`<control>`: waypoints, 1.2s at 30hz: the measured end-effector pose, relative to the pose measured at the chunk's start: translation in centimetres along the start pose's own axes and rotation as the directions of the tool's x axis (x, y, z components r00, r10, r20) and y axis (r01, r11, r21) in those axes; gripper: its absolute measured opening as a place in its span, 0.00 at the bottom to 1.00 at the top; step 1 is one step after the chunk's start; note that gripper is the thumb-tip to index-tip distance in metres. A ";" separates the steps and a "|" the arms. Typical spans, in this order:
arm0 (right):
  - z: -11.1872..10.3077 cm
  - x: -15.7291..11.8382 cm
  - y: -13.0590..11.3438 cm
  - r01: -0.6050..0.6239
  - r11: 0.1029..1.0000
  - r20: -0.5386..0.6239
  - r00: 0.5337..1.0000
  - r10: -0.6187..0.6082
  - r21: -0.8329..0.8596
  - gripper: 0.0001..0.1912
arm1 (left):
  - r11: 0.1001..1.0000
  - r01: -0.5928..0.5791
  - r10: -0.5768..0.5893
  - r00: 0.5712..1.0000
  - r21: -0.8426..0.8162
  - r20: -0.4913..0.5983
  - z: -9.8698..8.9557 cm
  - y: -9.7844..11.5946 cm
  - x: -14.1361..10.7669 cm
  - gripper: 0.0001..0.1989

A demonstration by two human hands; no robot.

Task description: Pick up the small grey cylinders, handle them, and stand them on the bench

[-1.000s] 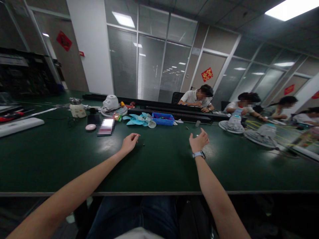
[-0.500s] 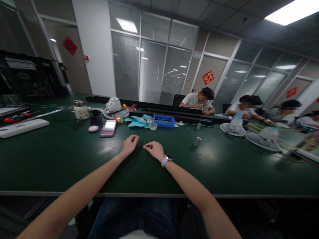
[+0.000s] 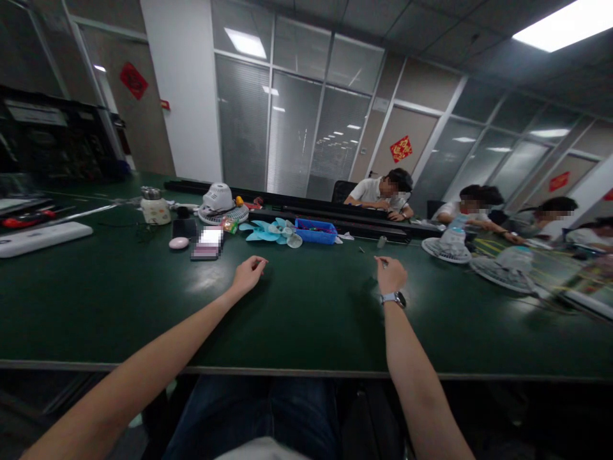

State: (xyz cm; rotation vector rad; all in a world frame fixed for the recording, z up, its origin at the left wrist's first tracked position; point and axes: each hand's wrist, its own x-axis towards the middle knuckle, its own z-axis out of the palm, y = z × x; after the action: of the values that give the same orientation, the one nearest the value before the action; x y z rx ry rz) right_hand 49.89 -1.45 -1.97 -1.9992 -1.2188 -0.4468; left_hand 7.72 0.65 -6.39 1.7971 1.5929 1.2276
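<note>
My left hand (image 3: 248, 274) hovers over the green table with thumb and fingertips pressed together. Whatever it pinches, if anything, is too small to make out. To the right, my right hand (image 3: 391, 275), wearing a wristwatch on a pale strap, is at the spot of the nearer small metal cylinder. Its fingers are bent together and cover that cylinder almost wholly, so a grip on it cannot be confirmed. Just beyond stands another small metal cylinder (image 3: 382, 242), with a thin dark pin-like piece (image 3: 361, 250) lying to its left.
Beyond my hands are light-blue fan blades (image 3: 268, 231), a blue tray (image 3: 316, 232), a white fan part (image 3: 218, 200) and a phone (image 3: 207, 244). A power strip (image 3: 45, 239) lies left. Fan housings (image 3: 447, 248) stand right; several people work across the table.
My right hand has moved away from my left hand, rightwards to the nearer metal cylinder, which it now covers. My left hand stays nearly in place, still pinched.
</note>
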 end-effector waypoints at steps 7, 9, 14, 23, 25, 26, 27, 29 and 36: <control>1.1 0.3 1.3 -0.132 0.991 0.052 0.990 0.132 0.004 0.15 | 1.000 0.004 -0.004 1.000 0.015 0.004 -0.2 0.4 -0.2 0.19; 1.3 0.3 1.2 -0.131 0.991 0.050 0.990 0.130 0.014 0.16 | 1.000 0.015 -0.015 1.000 0.014 0.009 -0.2 0.4 -0.3 0.19; 1.4 0.1 1.4 -0.149 0.988 0.051 0.988 0.147 0.037 0.17 | 1.000 0.007 -0.007 1.000 -0.011 0.014 -0.3 0.6 -0.4 0.18; 2.1 -0.5 2.2 -0.205 0.973 0.105 0.975 0.194 0.108 0.30 | 1.000 0.023 -0.022 0.999 -0.011 0.029 -0.2 0.4 -0.3 0.18; 2.2 -0.4 2.5 -0.246 0.964 0.137 0.963 0.231 0.105 0.32 | 1.000 0.019 -0.018 0.999 -0.010 0.027 -0.1 0.4 -0.2 0.18; 2.3 -0.4 2.5 -0.262 0.960 0.146 0.958 0.247 0.097 0.29 | 1.000 0.018 -0.017 0.999 -0.013 0.028 -0.1 0.4 -0.2 0.18; 2.3 -0.4 2.3 -0.268 0.958 0.144 0.957 0.252 0.099 0.25 | 1.000 0.015 -0.015 0.999 -0.017 0.029 -0.1 0.3 -0.2 0.18; 2.2 -0.8 1.0 -0.233 0.959 0.126 0.969 0.215 0.158 0.21 | 1.000 0.002 -0.001 1.000 -0.021 0.029 -0.1 0.3 -0.3 0.18; 2.7 -8.5 -11.4 -0.082 0.627 0.336 0.893 -0.299 0.774 0.24 | 0.991 -0.112 0.120 0.987 -0.074 0.109 0.3 1.9 -1.7 0.23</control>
State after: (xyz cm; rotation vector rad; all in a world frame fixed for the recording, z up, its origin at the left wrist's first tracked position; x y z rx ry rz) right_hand 35.63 -1.48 -4.37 -1.2657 -1.4751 0.4783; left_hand 9.12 -1.38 -5.57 1.9036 1.3851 1.1927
